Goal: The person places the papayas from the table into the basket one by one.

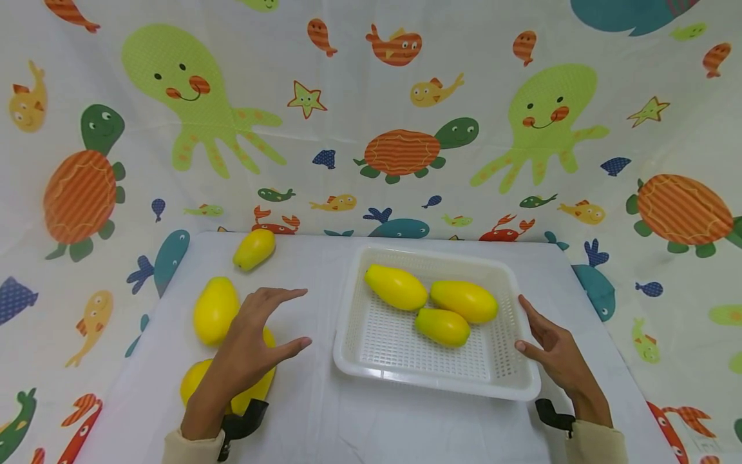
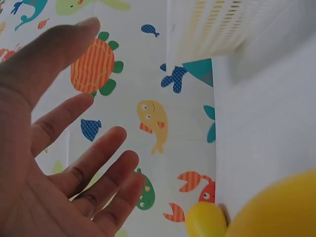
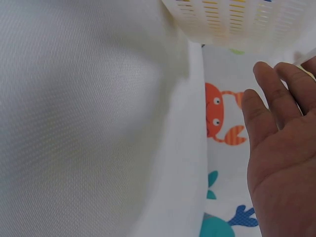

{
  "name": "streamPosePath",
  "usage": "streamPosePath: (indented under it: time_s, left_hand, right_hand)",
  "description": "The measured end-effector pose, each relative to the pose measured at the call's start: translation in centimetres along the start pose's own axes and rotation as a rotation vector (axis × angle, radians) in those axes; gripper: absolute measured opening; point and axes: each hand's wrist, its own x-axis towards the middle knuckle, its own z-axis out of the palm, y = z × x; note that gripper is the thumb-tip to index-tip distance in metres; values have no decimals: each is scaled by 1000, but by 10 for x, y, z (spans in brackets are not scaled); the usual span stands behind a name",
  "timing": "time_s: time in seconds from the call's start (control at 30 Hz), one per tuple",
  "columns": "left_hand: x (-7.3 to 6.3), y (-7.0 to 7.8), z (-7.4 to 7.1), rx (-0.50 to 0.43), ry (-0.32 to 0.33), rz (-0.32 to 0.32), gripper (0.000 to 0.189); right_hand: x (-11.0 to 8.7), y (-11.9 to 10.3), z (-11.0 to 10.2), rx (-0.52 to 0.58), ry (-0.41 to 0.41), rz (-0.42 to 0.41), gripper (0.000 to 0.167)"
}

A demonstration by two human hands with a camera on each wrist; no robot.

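A white plastic basket (image 1: 400, 367) with slotted sides holds three yellow, papaya-like fruits (image 1: 464, 301). At its right side is my right hand (image 1: 559, 354), thumb and index fingertips right at the rim; in the right wrist view the other fingers (image 3: 281, 98) extend almost straight below the basket's slotted wall (image 3: 222, 19). My left hand (image 1: 246, 341) hovers left of the basket with thumb and fingers spread apart and nothing between them. Under and beside it lie more yellow fruits (image 1: 216, 311), some partly hidden by the hand and wrist.
Another yellow fruit (image 1: 254, 249) lies near the back left of the white-covered table (image 1: 313, 412). Behind and around the table hangs a white sheet (image 1: 353, 84) printed with sea animals. Dark wrist mounts (image 1: 246, 419) sit at both sleeves.
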Motion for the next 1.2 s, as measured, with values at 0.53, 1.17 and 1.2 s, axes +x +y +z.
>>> streamPosePath:
  time_s: [0.53,1.17,1.2]
  left_hand:
    - [-31,-37,-4,25,-31,-207,80]
    - [-48,-60,-11,143,-83,-353,93]
    - [-49,-61,-10,141,-89,-361,93]
  right_hand:
    - [0,-2,0,15,0,2,89]
    - [0,-1,0,15,-5,6,89]
    - [0,0,0,15,-3,4,89]
